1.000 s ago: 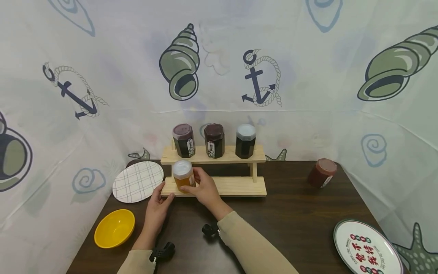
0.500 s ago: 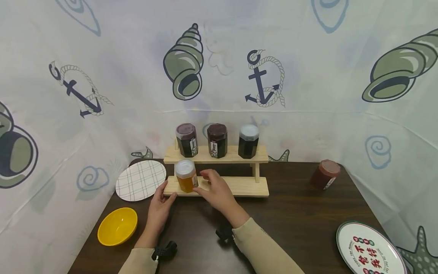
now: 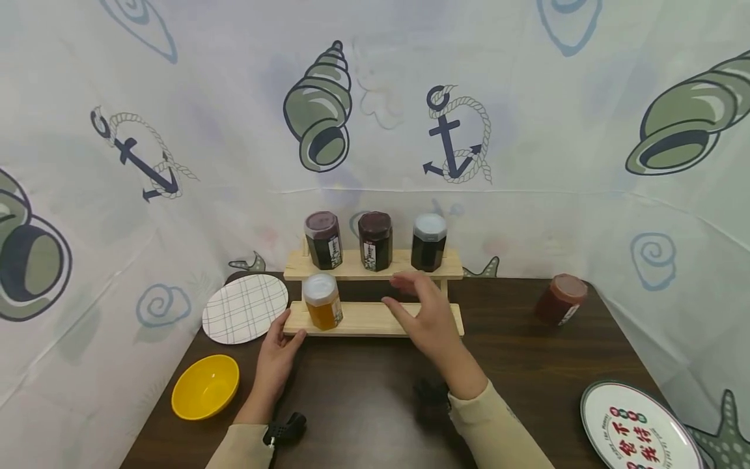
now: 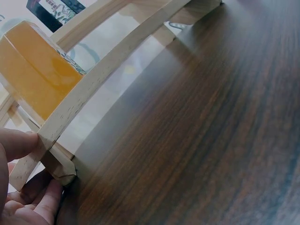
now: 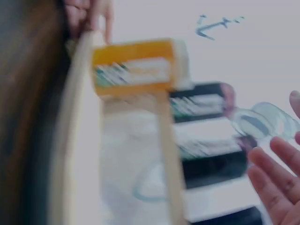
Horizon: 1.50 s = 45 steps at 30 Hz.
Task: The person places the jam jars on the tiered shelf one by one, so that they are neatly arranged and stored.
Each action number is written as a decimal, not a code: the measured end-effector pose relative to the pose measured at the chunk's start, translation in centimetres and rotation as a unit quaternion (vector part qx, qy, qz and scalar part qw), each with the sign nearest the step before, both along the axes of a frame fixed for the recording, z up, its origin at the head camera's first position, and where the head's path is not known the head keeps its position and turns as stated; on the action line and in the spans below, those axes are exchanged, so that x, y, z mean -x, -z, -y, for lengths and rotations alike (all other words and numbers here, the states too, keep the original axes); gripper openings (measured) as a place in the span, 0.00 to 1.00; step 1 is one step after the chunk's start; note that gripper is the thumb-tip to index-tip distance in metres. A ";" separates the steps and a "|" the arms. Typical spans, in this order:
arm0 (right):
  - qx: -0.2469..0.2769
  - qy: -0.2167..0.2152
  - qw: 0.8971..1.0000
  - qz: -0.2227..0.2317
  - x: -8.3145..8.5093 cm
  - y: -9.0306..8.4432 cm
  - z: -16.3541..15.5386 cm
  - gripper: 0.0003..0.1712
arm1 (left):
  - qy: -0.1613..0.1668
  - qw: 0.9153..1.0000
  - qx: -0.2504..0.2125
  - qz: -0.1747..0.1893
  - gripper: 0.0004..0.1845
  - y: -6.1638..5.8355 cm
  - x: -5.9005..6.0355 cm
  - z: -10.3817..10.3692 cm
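My left hand (image 3: 277, 358) grips the left front corner of a two-tier wooden rack (image 3: 381, 319); in the left wrist view its thumb (image 4: 18, 142) lies on the lower board, with fingers beneath. On that board's left part stands a jar of amber honey (image 3: 323, 306) with a whitish lid, upright. Over the board's right part hovers my right hand (image 3: 430, 319), fingers spread and holding nothing. Three dark jars line the upper tier: one with a purple lid (image 3: 323, 241), one with a dark red lid (image 3: 375, 241) and one with a pale lid (image 3: 429, 242).
A dark red jar (image 3: 560, 299) stands on the dark wooden table (image 3: 363, 404) right of the rack. To the left lie a round checked white mat or plate (image 3: 245, 309) and a yellow bowl (image 3: 206, 387). A white plate with red characters (image 3: 641, 423) lies front right.
My right hand has let go of the honey jar and moved right, away from it. The honey jar stays on the lower board. My left hand keeps its place on the rack.
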State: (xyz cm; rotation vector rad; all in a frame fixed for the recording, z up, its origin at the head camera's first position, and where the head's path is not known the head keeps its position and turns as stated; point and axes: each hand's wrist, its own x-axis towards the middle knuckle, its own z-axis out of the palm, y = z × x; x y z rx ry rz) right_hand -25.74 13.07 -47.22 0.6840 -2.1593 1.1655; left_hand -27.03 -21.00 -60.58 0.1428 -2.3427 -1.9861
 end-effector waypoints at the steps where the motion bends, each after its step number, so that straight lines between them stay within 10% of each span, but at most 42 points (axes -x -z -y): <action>1: 0.013 0.010 1.000 -0.025 0.0 -0.5 -0.8 0.28 | 0.001 1.000 -0.001 0.000 0.40 0.0 0.0 -0.1; 7: 0.096 0.075 0.986 -0.115 0.5 -2.6 -5.3 0.25 | 0.001 1.000 -0.003 0.004 0.41 -0.3 -0.1 -0.1; 16: 0.224 0.221 0.945 -0.094 0.4 -4.1 -11.0 0.27 | 0.000 1.000 -0.009 0.007 0.41 0.2 0.0 -0.3; 27: 0.398 0.295 0.867 -0.055 1.7 0.6 -17.8 0.39 | 0.002 1.000 -0.004 0.012 0.41 0.2 -0.1 -0.6; 45: 0.416 0.375 0.828 0.028 3.5 7.7 -20.1 0.58 | 0.000 1.000 -0.015 -0.003 0.40 -0.1 0.0 -0.3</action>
